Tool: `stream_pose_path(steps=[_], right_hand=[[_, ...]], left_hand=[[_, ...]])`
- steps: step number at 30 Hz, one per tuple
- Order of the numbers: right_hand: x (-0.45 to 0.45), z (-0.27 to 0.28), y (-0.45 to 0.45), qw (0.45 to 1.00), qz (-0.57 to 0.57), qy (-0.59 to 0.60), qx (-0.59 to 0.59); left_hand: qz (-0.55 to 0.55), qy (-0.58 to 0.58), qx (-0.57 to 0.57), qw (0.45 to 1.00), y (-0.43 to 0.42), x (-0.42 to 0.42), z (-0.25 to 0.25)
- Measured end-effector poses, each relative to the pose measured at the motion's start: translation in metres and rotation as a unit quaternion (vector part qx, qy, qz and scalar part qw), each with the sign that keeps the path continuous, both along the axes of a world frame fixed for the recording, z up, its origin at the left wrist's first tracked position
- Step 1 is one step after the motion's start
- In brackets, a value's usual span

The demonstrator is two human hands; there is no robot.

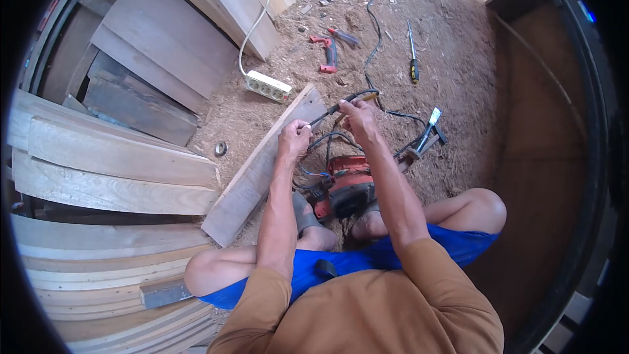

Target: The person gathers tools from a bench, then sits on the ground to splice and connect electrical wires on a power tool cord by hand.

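My left hand (pixel 295 139) is closed, pinching a black cable (pixel 319 118) above a wooden board (pixel 252 180). My right hand (pixel 360 120) is closed around the same cable a little further right. Something yellowish shows beside its fingers, too small to name. The cable loops down toward a red and black power tool (pixel 350 180) between my feet, whose body looks partly opened. Thin blue wires (pixel 318 173) stick out at its left side.
Ahead on the sawdust lie a red and black handle part (pixel 329 54), a screwdriver (pixel 413 59) and a power strip (pixel 268 86). A roll of tape (pixel 221 149) is at left, near stacked planks (pixel 118 183). Tools including a hammer-like one (pixel 426 137) lie right.
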State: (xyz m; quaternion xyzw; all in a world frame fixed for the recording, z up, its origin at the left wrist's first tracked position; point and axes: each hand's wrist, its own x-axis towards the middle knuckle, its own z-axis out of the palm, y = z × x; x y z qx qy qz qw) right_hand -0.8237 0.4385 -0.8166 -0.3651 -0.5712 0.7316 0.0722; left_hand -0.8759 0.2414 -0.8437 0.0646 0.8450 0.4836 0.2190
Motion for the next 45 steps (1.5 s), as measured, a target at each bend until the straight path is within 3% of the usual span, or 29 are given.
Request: stream_pose_path(steps=[3, 7, 12, 14, 16, 18, 20, 22, 24, 26, 29, 32, 36, 39, 42, 45], right_hand=[[-0.013, -0.004, -0.009, 1.0, 0.001, 0.018, -0.015], [-0.021, 0.002, -0.02, 0.998, 0.039, 0.017, -0.037], [0.006, 0.033, 0.005, 0.991, 0.135, -0.019, 0.012], [0.024, 0.027, 0.042, 0.98, 0.156, -0.055, 0.112], [0.048, 0.014, 0.087, 0.947, 0.1, -0.089, 0.292], [0.072, -0.007, 0.128, 0.861, 0.043, -0.241, 0.446], [0.101, -0.023, 0.15, 0.796, 0.033, -0.4, 0.454], [0.123, -0.02, 0.139, 0.801, 0.018, -0.471, 0.368], [0.144, -0.071, 0.142, 0.801, 0.002, -0.438, 0.409], [0.143, -0.092, 0.14, 0.789, -0.012, -0.45, 0.417], [0.141, -0.073, 0.133, 0.823, -0.02, -0.44, 0.359], [0.137, -0.074, 0.139, 0.87, -0.14, -0.39, 0.268], [0.126, -0.05, 0.137, 0.89, -0.229, -0.228, 0.322], [0.126, -0.039, 0.136, 0.92, -0.208, -0.165, 0.289], [0.12, 0.058, 0.105, 0.847, -0.059, -0.302, 0.433], [0.121, 0.102, 0.104, 0.82, 0.035, -0.354, 0.448]], left_hand=[[0.032, -0.001, -0.027, 0.999, -0.005, -0.002, 0.001], [0.026, 0.08, -0.077, 0.993, -0.015, -0.007, 0.0], [0.047, 0.113, -0.123, 0.985, -0.031, -0.019, -0.005], [0.049, 0.103, -0.136, 0.984, -0.036, -0.022, -0.009], [0.051, 0.098, -0.143, 0.984, -0.037, -0.022, -0.009], [0.055, 0.099, -0.146, 0.983, -0.035, -0.021, -0.004], [0.048, 0.148, -0.155, 0.976, -0.036, -0.022, -0.014], [0.055, 0.193, -0.153, 0.968, -0.036, -0.019, -0.018], [0.075, 0.234, -0.143, 0.959, -0.034, -0.014, -0.019], [0.075, 0.185, -0.141, 0.97, -0.032, -0.011, -0.007], [0.059, 0.196, -0.167, 0.965, -0.035, -0.009, -0.007], [0.048, 0.233, -0.169, 0.956, -0.036, -0.006, -0.008], [0.011, 0.252, -0.149, 0.956, -0.034, -0.005, -0.01], [0.002, 0.245, -0.145, 0.959, -0.034, -0.008, -0.011], [0.011, 0.241, -0.151, 0.959, -0.035, -0.008, -0.008], [0.042, 0.206, -0.131, 0.969, -0.036, -0.009, -0.009]])
